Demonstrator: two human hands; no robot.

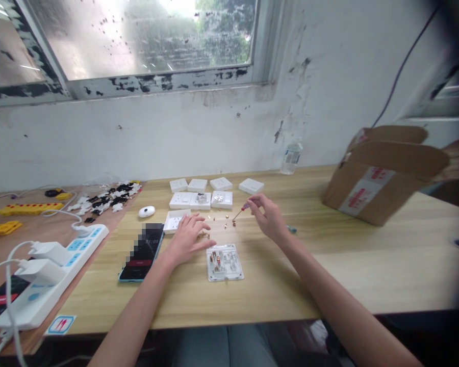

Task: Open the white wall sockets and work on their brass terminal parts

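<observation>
My right hand point(268, 216) pinches a small screwdriver point(239, 212) with a red handle. Its thin shaft slants down to the left, the tip at or just above a small copper piece point(234, 223). Fingers spread, my left hand point(189, 235) hovers or rests over small brass parts point(203, 235); whether it touches them is unclear. That hand partly covers a white wall-socket cover point(172, 223). Closer to me lies an opened socket housing point(229, 261) with copper contacts in its left half. More tiny metal bits are scattered between my hands.
Several white socket plates point(221, 184) lie in rows at the back. A phone point(142, 255), a white oval case point(147, 211) and a power strip point(57, 278) are on the left. Beyond my right arm are a green object point(291, 229), a bottle point(291, 158) and a cardboard box point(378, 178).
</observation>
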